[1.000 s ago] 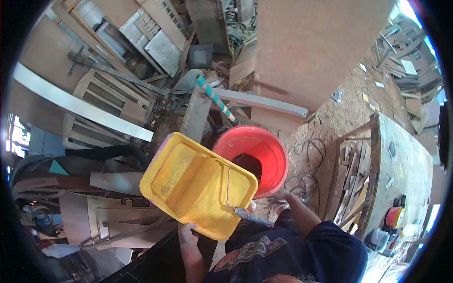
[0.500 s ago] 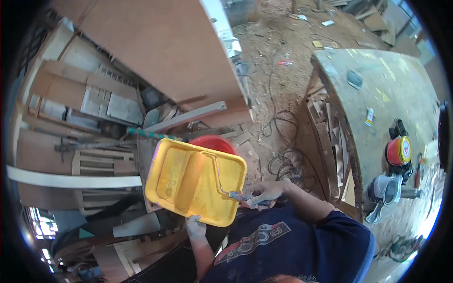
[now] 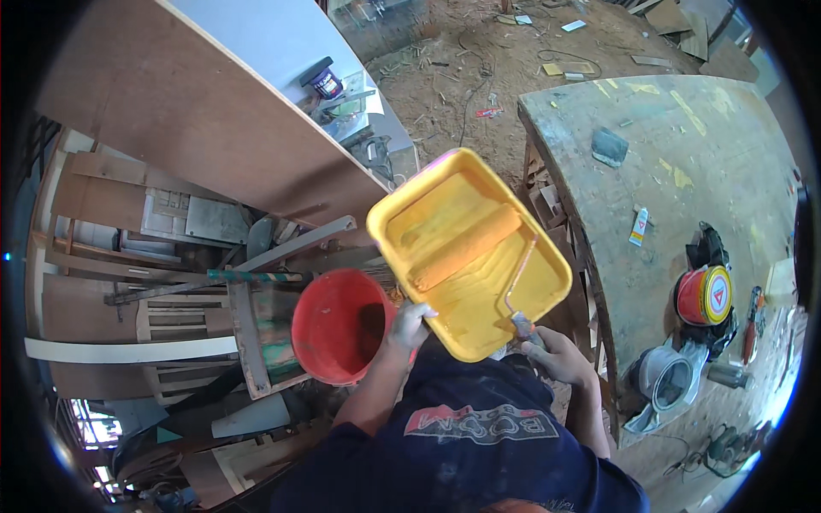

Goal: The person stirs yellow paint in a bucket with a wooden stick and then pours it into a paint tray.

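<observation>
A yellow paint tray [image 3: 479, 338] is held up in front of my body, tilted. My left hand [image 3: 410, 323] grips its left edge near the lower corner. Inside the tray lies a paint roller [image 3: 469, 248] with an orange sleeve, its thin wire frame bending down to the near right corner. My right hand [image 3: 554, 352] is closed around the roller's handle at that corner, and the fingers are partly hidden by the tray. Left of the tray, below it, stands a red bucket [image 3: 315, 329], open at the top with a dark patch inside.
A worktable [image 3: 590, 201] on the right carries a red-and-yellow tin [image 3: 703, 295], a small tube [image 3: 639, 226] and a grey container [image 3: 665, 380]. A large brown panel [image 3: 197, 120] spans the upper left. Wood pieces and frames [image 3: 184, 316] crowd the left side.
Both hands have carried the tray and roller to the right, away from above the red bucket, which now shows fully. The tray has turned, and the view has shifted.
</observation>
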Demonstrator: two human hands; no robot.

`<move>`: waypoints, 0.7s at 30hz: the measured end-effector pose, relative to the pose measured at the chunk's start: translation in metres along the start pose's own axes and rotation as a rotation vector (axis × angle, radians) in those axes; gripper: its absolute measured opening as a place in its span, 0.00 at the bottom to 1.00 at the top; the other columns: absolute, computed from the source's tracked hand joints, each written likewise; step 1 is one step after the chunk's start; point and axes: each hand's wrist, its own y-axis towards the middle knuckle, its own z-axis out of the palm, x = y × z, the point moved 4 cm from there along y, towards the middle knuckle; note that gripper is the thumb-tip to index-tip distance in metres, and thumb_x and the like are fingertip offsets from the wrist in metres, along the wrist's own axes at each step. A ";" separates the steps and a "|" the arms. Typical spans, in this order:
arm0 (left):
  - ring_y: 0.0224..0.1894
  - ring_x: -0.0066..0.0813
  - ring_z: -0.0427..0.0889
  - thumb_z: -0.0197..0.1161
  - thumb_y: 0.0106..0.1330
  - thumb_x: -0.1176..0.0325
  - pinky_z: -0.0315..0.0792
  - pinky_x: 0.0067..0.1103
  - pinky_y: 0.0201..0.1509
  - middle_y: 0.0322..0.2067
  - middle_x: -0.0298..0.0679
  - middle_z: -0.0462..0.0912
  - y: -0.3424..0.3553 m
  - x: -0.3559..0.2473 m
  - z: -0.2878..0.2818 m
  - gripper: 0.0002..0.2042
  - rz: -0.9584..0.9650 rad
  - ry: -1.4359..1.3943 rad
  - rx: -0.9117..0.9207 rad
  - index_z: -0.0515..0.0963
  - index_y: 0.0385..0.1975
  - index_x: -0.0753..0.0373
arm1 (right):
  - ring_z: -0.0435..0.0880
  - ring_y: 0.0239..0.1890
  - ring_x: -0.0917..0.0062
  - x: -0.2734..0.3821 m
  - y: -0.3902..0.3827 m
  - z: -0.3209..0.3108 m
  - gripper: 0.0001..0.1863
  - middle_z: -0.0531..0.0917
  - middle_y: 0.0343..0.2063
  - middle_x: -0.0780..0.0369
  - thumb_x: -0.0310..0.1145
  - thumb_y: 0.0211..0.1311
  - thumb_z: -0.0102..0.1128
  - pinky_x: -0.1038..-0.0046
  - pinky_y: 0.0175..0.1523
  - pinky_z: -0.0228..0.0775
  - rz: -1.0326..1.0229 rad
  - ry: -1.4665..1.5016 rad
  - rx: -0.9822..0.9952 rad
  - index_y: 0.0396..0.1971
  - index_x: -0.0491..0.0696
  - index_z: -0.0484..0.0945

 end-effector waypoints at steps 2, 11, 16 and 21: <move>0.62 0.44 0.80 0.57 0.52 0.79 0.72 0.37 0.70 0.60 0.49 0.81 0.041 0.002 0.017 0.33 -0.040 0.003 0.017 0.71 0.65 0.71 | 0.76 0.22 0.86 0.013 0.006 -0.024 0.18 0.78 0.22 0.69 0.45 0.75 0.62 0.77 0.27 0.68 0.044 0.026 -0.047 0.51 0.46 0.79; 0.61 0.38 0.81 0.57 0.51 0.83 0.71 0.32 0.68 0.58 0.43 0.83 0.242 -0.056 0.080 0.34 -0.084 0.045 0.125 0.74 0.66 0.65 | 0.75 0.21 0.86 0.078 0.136 -0.142 0.14 0.77 0.21 0.70 0.44 0.76 0.61 0.78 0.27 0.67 0.162 0.208 -0.167 0.42 0.47 0.77; 0.57 0.34 0.82 0.59 0.51 0.81 0.74 0.31 0.64 0.56 0.42 0.84 0.357 -0.115 0.104 0.33 -0.135 0.076 0.165 0.74 0.64 0.67 | 0.73 0.18 0.88 0.138 0.235 -0.208 0.17 0.76 0.21 0.71 0.46 0.78 0.58 0.81 0.23 0.64 0.203 0.177 -0.176 0.51 0.47 0.77; 0.57 0.36 0.83 0.59 0.51 0.81 0.75 0.31 0.63 0.56 0.43 0.84 0.403 -0.174 0.100 0.33 -0.088 -0.027 0.110 0.74 0.64 0.68 | 0.72 0.17 0.89 0.195 0.314 -0.245 0.20 0.75 0.21 0.72 0.46 0.79 0.56 0.82 0.22 0.63 0.226 0.151 -0.038 0.59 0.48 0.76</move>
